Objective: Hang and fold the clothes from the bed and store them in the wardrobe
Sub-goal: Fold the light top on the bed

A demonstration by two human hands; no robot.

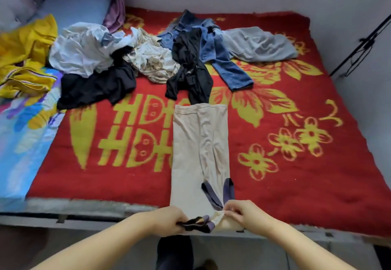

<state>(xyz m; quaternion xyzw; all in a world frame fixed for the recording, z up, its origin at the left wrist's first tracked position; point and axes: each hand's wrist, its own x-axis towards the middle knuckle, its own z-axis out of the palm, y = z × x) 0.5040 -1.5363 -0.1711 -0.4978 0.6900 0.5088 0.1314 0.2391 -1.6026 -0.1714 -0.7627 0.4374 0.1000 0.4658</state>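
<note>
Folding step in hand. Beige garment [198, 155] lies flat and lengthwise on the red blanket [296, 174], its near end at the bed edge. Left hand [169, 220] grips the dark-trimmed hem corner; right hand [241, 213] pinches the beige corner beside it — both closed on cloth. Unsorted pile [118, 58] and jeans [224, 62] wait further up the bed. Next move, by my reading: carry the near end up toward the far end — corners kept level, or the fold skews. Wardrobe not in view.

Beige trousers [200, 142] lie flat, lengthwise on the bed [317, 185], behind them loose clothes [148, 54].
</note>
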